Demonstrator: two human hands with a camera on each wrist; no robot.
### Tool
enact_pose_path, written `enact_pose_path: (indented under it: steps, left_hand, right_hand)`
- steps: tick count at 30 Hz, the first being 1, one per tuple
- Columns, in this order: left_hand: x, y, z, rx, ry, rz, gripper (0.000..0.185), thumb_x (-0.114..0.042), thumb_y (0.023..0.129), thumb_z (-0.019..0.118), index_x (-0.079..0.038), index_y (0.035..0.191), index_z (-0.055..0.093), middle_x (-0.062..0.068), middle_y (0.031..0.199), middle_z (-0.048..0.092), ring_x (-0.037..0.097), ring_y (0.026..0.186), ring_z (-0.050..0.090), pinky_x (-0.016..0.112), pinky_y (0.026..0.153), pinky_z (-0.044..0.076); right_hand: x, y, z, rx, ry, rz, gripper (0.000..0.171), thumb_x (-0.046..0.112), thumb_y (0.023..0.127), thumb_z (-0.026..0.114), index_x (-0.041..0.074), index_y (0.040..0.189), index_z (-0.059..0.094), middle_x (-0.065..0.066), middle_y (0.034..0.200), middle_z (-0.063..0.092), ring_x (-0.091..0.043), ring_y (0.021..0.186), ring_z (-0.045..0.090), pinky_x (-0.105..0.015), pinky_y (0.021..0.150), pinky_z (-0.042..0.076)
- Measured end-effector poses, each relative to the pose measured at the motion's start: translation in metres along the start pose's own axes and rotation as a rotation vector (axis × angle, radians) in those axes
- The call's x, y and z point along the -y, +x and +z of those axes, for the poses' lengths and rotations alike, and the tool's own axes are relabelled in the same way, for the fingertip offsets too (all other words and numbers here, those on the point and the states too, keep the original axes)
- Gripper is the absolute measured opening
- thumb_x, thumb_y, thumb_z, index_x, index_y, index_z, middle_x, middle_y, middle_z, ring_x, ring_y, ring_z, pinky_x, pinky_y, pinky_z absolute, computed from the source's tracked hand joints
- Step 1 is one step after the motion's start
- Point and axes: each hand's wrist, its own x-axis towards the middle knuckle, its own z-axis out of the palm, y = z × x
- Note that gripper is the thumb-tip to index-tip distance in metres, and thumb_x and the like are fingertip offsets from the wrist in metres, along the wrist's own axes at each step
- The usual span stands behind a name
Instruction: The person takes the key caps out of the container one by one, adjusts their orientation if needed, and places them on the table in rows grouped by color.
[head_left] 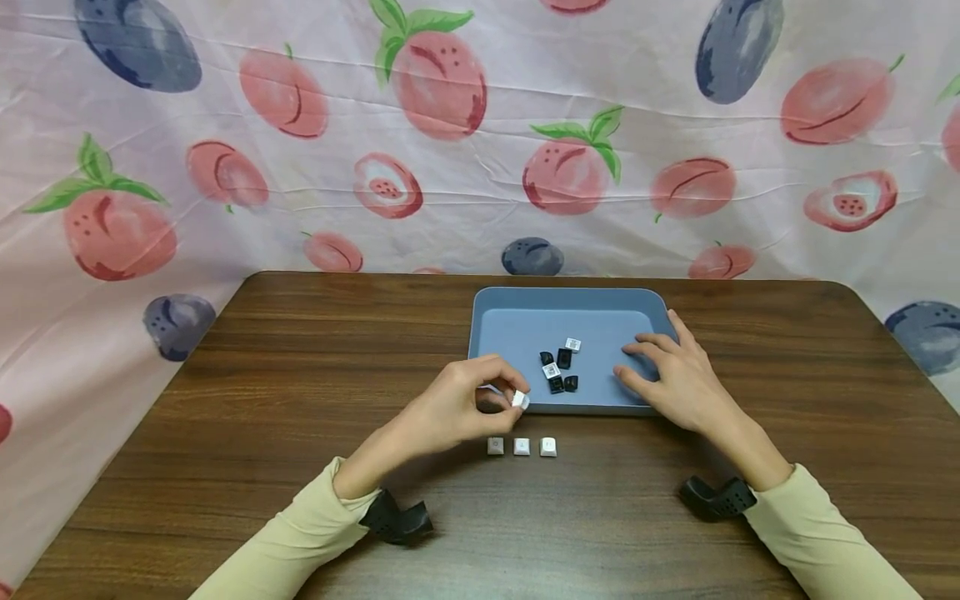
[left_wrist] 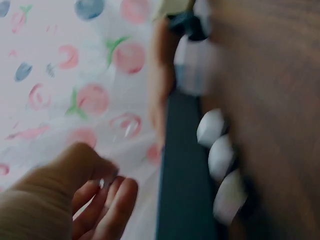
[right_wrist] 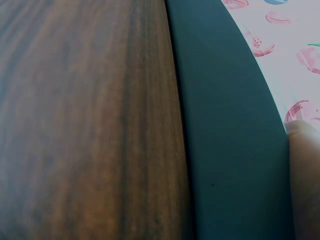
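Observation:
My left hand pinches a white keycap between thumb and fingertips, at the front left corner of a blue tray. The left wrist view shows the thumb and fingers close together, with only a sliver of the keycap between them. My right hand lies over the tray's right rim, its fingers spread and loosely bent over the inside. Inside the tray are several black keycaps and two white ones. Three white keycaps stand in a row on the table before the tray.
The brown wooden table carries the tray. A fruit-print cloth hangs behind and at the sides. A black strap piece sits at the left wrist, and another at the right. The tray's outer wall fills much of the right wrist view.

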Motion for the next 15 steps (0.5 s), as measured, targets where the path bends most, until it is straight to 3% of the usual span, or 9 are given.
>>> enact_pose_path:
  steps: [7,11,15]
  left_hand:
    - [-0.008,0.001,0.037,-0.073,-0.057,-0.004,0.023,0.013,0.084,0.071,0.003,0.104,0.066,0.015,0.103,0.065,0.017,0.092,0.071,0.023,0.082,0.059]
    - [-0.008,0.002,0.055,-0.1,0.071,-0.005,0.017,0.001,0.087,0.077,-0.002,0.103,0.071,0.008,0.099,0.071,0.013,0.088,0.072,0.022,0.079,0.059]
    - [-0.008,0.003,0.068,-0.141,0.259,-0.027,0.015,-0.012,0.086,0.083,-0.011,0.099,0.077,-0.002,0.095,0.075,0.008,0.085,0.068,0.02,0.078,0.054]
  right_hand:
    - [0.0,0.001,0.001,-0.011,-0.005,-0.011,0.049,0.039,0.097,0.065,0.002,0.128,0.07,-0.026,0.14,0.058,-0.052,0.153,0.012,-0.075,0.113,0.017]
    - [0.0,0.0,0.001,-0.013,-0.008,-0.006,0.048,0.039,0.097,0.065,0.002,0.128,0.07,-0.026,0.14,0.059,-0.052,0.153,0.012,-0.076,0.113,0.018]
    - [0.001,-0.001,0.001,-0.007,-0.007,0.005,0.049,0.04,0.097,0.065,0.003,0.128,0.069,-0.025,0.141,0.058,-0.052,0.153,0.011,-0.077,0.112,0.018]
